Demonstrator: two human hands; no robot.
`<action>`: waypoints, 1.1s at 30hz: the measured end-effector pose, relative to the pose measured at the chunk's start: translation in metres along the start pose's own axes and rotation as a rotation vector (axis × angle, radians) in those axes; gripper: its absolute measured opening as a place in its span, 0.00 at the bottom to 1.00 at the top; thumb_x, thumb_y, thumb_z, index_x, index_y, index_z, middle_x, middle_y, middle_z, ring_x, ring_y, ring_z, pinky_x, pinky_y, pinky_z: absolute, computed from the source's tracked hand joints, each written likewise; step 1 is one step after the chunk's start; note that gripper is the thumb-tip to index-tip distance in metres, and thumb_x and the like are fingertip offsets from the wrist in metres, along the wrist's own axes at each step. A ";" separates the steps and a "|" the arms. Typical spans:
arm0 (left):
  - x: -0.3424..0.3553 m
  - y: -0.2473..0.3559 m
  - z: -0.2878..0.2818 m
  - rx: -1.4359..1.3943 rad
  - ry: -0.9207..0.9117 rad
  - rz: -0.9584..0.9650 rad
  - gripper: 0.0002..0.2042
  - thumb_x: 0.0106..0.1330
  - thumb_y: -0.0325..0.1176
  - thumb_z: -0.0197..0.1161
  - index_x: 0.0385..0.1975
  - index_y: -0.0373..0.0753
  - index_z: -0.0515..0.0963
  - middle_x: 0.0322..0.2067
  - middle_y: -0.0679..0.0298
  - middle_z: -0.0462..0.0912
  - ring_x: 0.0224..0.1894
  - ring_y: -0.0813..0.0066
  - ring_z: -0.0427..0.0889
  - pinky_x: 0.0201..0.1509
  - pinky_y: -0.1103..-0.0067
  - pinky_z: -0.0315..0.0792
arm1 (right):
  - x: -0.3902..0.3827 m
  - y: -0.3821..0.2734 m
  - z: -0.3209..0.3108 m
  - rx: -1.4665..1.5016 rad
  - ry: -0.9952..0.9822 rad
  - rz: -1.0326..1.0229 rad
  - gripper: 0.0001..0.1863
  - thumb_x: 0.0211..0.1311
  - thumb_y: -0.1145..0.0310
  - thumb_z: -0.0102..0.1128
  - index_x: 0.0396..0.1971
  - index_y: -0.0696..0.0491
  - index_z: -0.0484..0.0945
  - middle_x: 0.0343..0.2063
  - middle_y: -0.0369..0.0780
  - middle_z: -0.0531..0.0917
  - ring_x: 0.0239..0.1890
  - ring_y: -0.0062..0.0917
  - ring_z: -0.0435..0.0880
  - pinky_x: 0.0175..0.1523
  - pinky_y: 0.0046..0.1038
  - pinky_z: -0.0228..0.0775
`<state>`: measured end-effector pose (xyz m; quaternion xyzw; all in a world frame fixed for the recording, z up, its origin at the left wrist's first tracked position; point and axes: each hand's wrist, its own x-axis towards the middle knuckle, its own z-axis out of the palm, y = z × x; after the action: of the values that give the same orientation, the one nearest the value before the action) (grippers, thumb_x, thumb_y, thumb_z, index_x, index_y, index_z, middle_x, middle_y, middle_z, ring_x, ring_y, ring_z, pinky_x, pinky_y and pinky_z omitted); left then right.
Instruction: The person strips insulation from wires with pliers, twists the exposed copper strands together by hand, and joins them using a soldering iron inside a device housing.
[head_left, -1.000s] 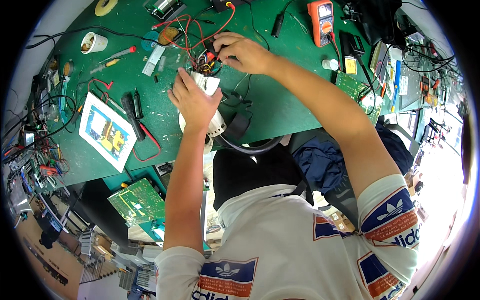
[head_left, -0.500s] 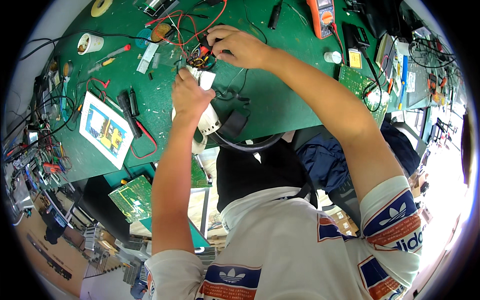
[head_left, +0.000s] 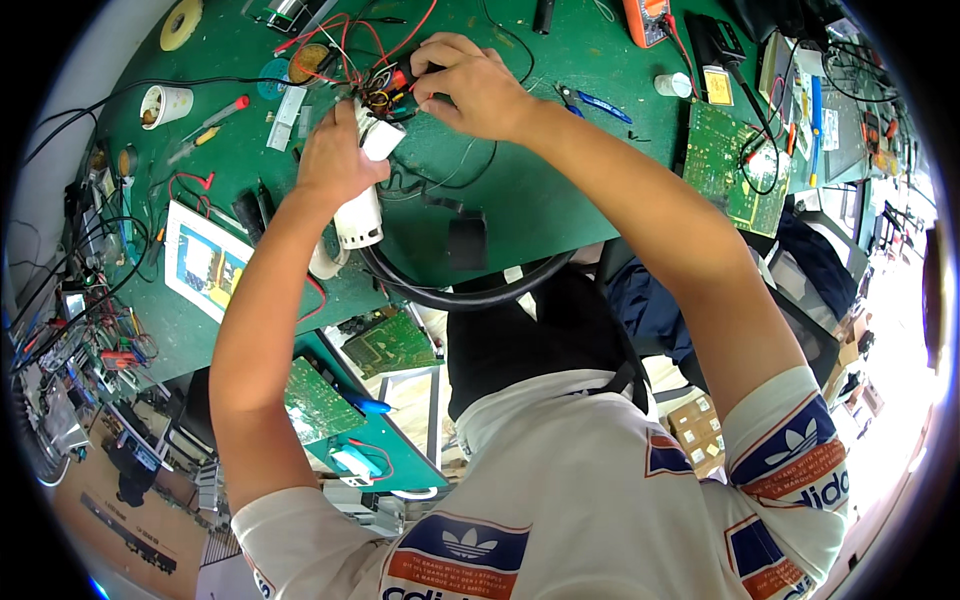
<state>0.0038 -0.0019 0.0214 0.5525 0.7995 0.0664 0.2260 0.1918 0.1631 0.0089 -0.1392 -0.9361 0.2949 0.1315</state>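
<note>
My left hand (head_left: 335,165) is closed round a white tubular plastic housing (head_left: 360,222), which has slots round its near end. At the housing's far end, a bundle of coloured wires (head_left: 378,98) spills out, with red and black leads running off it. My right hand (head_left: 475,92) is just right of the wires, its fingers bent and pinched on something dark, mostly hidden by the fingers. A white label or flap (head_left: 383,140) sticks out beside my left thumb. A black block (head_left: 467,240) lies near the table edge, by a thick black cable (head_left: 470,298).
Blue-handled cutters (head_left: 600,106) lie beyond my right forearm. An orange multimeter (head_left: 648,22) and a green circuit board (head_left: 735,165) stand to the right. On the left are a white cup (head_left: 166,105), a printed sheet (head_left: 200,262) and a tangle of leads.
Both hands and the housing have shifted slightly left and away, and my left elbow has swung outward. The view has shifted too; the cutters by my right forearm now show.
</note>
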 end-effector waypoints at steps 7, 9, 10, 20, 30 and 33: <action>0.017 -0.019 -0.017 0.033 -0.057 0.074 0.47 0.43 0.39 0.78 0.66 0.30 0.63 0.53 0.38 0.79 0.55 0.39 0.80 0.62 0.59 0.75 | 0.012 -0.001 0.004 -0.074 0.002 0.020 0.05 0.57 0.70 0.70 0.32 0.45 0.82 0.51 0.30 0.76 0.65 0.33 0.70 0.57 0.44 0.74; 0.015 -0.018 -0.016 0.102 0.016 0.108 0.47 0.43 0.41 0.78 0.66 0.30 0.65 0.52 0.40 0.80 0.55 0.41 0.79 0.62 0.60 0.73 | 0.016 0.007 0.008 -0.021 0.072 -0.079 0.05 0.57 0.71 0.69 0.32 0.46 0.82 0.50 0.30 0.77 0.65 0.33 0.70 0.59 0.42 0.76; 0.015 -0.016 -0.011 0.177 0.022 0.065 0.48 0.42 0.46 0.80 0.66 0.34 0.66 0.55 0.44 0.79 0.58 0.48 0.77 0.62 0.57 0.69 | 0.014 0.010 0.010 -0.016 0.056 -0.051 0.04 0.57 0.71 0.69 0.32 0.46 0.82 0.50 0.30 0.77 0.65 0.33 0.71 0.59 0.40 0.77; -0.001 0.032 0.025 0.218 0.417 -0.595 0.52 0.41 0.50 0.85 0.70 0.52 0.64 0.64 0.53 0.71 0.67 0.48 0.69 0.67 0.42 0.60 | 0.026 0.002 0.010 0.028 0.027 0.051 0.01 0.59 0.68 0.65 0.29 0.46 0.84 0.51 0.30 0.77 0.65 0.35 0.70 0.55 0.45 0.82; -0.004 0.005 0.026 0.077 0.483 -0.236 0.39 0.41 0.39 0.82 0.55 0.29 0.74 0.51 0.44 0.81 0.53 0.43 0.80 0.60 0.59 0.75 | 0.025 0.001 0.014 -0.016 0.058 0.027 0.01 0.58 0.71 0.65 0.30 0.48 0.82 0.49 0.32 0.77 0.64 0.35 0.71 0.58 0.44 0.79; 0.000 0.001 0.024 0.041 0.440 -0.164 0.39 0.41 0.39 0.82 0.55 0.29 0.73 0.50 0.45 0.81 0.55 0.45 0.79 0.61 0.60 0.75 | 0.026 0.008 0.019 -0.011 0.107 -0.034 0.02 0.58 0.73 0.65 0.28 0.50 0.80 0.49 0.34 0.78 0.63 0.35 0.72 0.60 0.42 0.77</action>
<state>0.0152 -0.0051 0.0008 0.4626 0.8728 0.1506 0.0397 0.1633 0.1687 -0.0066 -0.1398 -0.9315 0.2797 0.1856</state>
